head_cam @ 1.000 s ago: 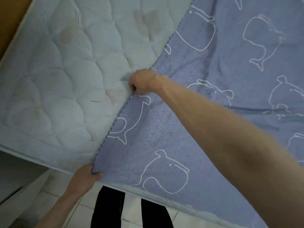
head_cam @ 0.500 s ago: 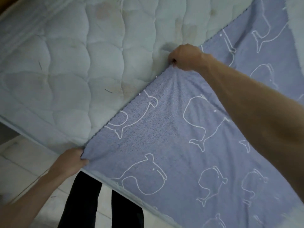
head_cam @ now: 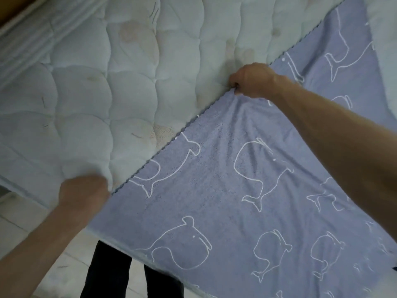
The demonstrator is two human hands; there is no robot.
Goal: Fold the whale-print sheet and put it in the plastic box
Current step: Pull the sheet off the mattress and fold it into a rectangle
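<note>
The blue whale-print sheet lies spread over the right and lower part of a quilted mattress. Its scalloped left edge runs diagonally from lower left to upper right. My left hand grips the sheet's near corner at the mattress's front edge. My right hand pinches the same edge farther up, and the cloth puckers beneath it. The plastic box is not in view.
The pale stained mattress fills the upper left, with its piped border along the top left. Light floor tiles show below its front edge, and my dark-trousered legs stand there.
Both hands have kept their hold on the sheet's edge. The left hand has risen from below the mattress edge onto its top, drawing the near corner with it; the view has shifted slightly.
</note>
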